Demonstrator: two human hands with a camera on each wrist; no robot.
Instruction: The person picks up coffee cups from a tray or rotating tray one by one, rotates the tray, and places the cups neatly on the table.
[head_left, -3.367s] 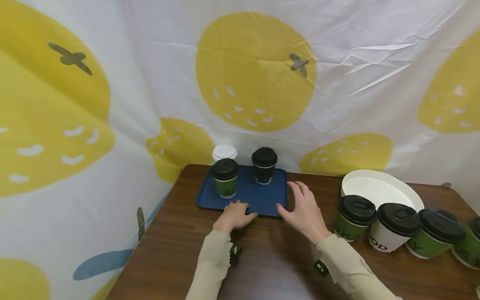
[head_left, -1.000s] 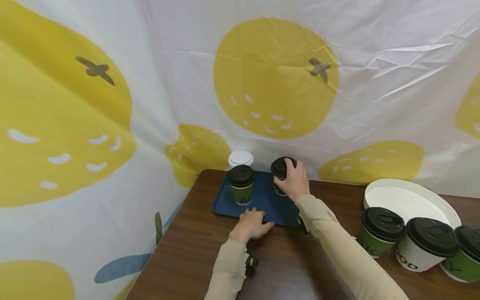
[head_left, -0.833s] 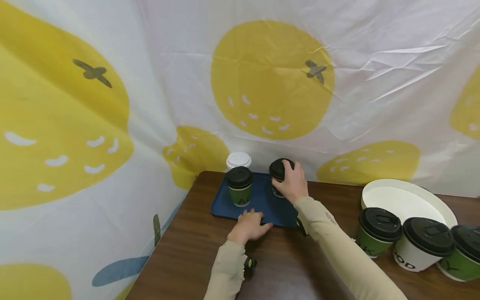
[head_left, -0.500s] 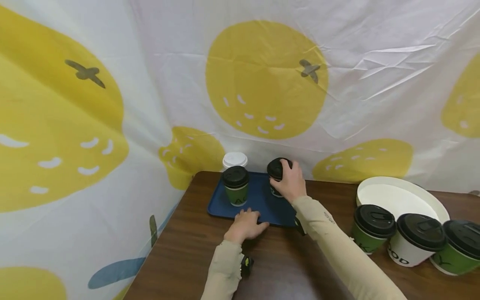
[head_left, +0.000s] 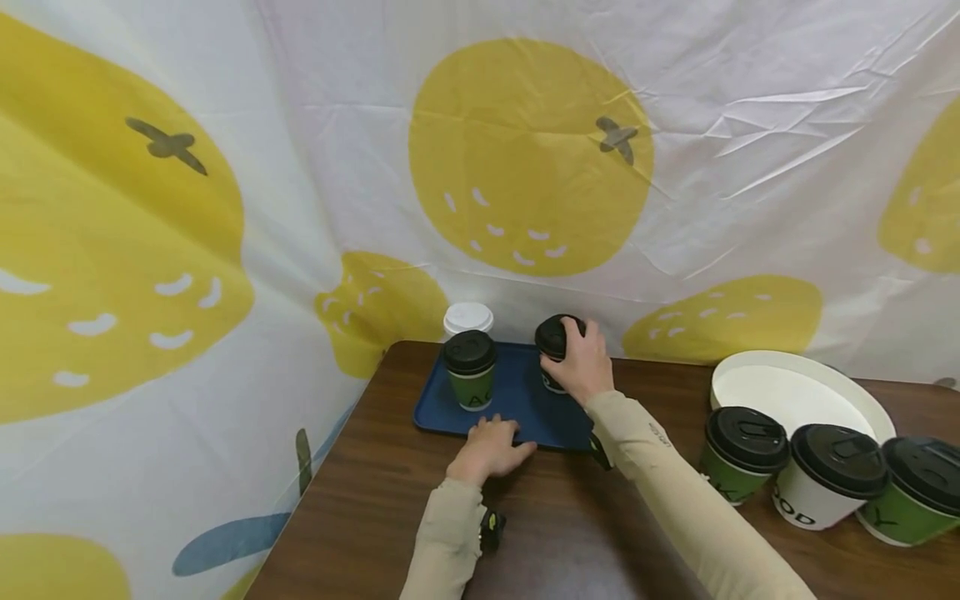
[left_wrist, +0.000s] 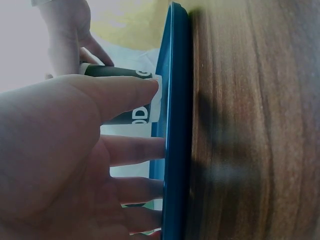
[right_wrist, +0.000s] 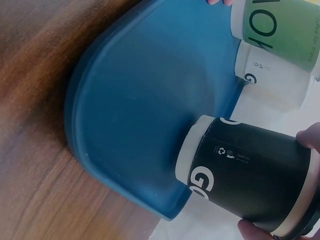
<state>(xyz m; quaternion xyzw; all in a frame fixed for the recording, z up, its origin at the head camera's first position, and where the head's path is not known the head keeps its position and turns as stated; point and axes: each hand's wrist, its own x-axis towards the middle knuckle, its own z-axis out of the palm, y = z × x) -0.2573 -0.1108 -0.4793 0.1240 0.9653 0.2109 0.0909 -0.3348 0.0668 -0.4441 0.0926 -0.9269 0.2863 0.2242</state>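
Observation:
A blue tray (head_left: 517,417) lies on the wooden table, bearing takeaway coffee cups. My right hand (head_left: 583,364) grips a black coffee cup (right_wrist: 250,172) near its black lid, thumb on one side and fingers on the other. This cup stands at the tray's back right. At the tray's near edge my left hand (head_left: 491,448) rests with fingers extended, the fingertips at the rim in the left wrist view. A green coffee cup (head_left: 472,387) with a black lid stands on the tray's left. Behind it is a white-lidded cup (head_left: 468,318), mostly hidden in the head view.
On the right of the table (head_left: 570,533) stand a green cup (head_left: 742,458), a white cup (head_left: 817,492) and another green cup (head_left: 900,512), all black-lidded. Behind them is a round white tray (head_left: 787,387). A lemon-print cloth (head_left: 697,208) hangs behind the table.
Since the oldest frame my right hand has gone from the tray's right edge to the black cup and taken hold of it. My left hand stays at the near edge.

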